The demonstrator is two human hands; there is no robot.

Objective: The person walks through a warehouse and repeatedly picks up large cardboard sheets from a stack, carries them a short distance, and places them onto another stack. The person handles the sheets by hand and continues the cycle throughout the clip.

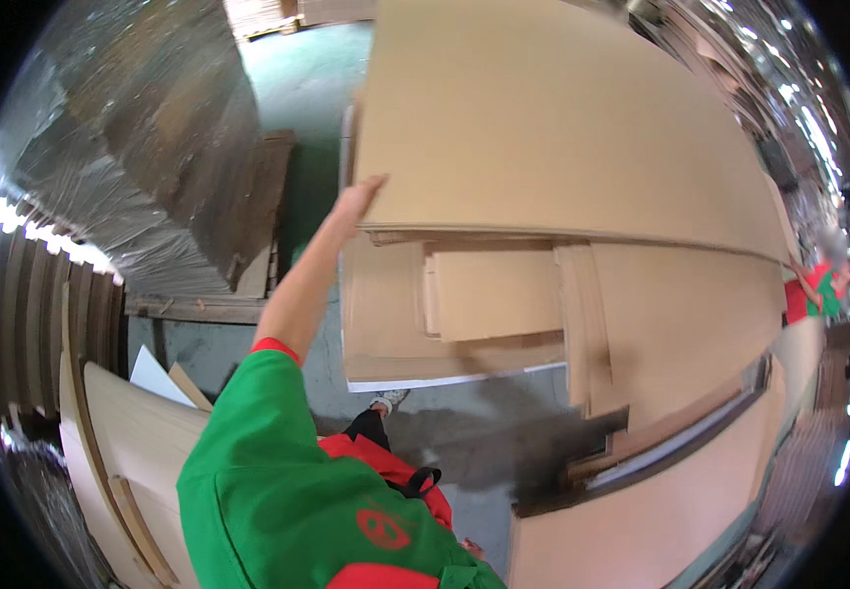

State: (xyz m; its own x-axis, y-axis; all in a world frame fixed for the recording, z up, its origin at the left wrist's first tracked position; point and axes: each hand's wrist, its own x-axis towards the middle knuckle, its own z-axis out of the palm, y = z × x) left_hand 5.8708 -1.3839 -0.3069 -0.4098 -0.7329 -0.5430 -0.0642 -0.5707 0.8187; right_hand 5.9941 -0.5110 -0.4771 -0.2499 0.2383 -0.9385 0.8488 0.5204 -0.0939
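Note:
A large tan cardboard sheet spans the upper middle, seemingly with more sheets beneath its front edge. At its left edge, near the front left corner, my left hand is closed around the board, fingertips on top. On the far right, a co-worker in red and green reaches a hand to the sheet's right corner. Below the sheet lie smaller cardboard pieces on a broader cardboard stack. My right hand cannot be made out.
A tall plastic-wrapped stack stands on a wooden pallet at left. Leaning boards are at lower left. More cardboard lies at lower right, beside a dark-edged gap. Grey floor shows around my feet.

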